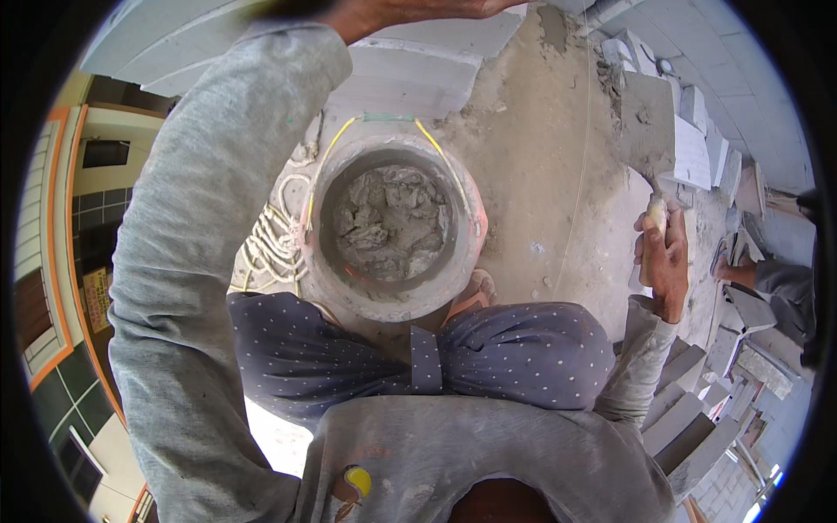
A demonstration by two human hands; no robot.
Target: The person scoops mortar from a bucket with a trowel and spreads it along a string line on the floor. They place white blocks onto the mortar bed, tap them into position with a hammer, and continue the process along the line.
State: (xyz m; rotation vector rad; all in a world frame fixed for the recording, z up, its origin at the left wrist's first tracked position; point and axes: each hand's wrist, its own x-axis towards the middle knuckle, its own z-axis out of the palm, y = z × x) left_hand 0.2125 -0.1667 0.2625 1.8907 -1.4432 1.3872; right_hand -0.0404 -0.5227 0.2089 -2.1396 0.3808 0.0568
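My right hand is closed around the pale, worn handle of a trowel. Its broad grey blade points away from me, with a lump of what looks like mortar on it. My left arm, in a grey sleeve, reaches up across the left side. The left hand lies at the top edge, partly cut off, over pale grey blocks; its fingers cannot be made out. Between my knees stands a round bucket with lumpy wet grey mortar inside. Its yellow and green rope handle stretches over the far rim.
A coiled pale rope lies left of the bucket. Dusty floor stretches to the right, crossed by a thin string. Broken blocks line the right wall, with stacked slabs nearer. Another person's leg shows at far right.
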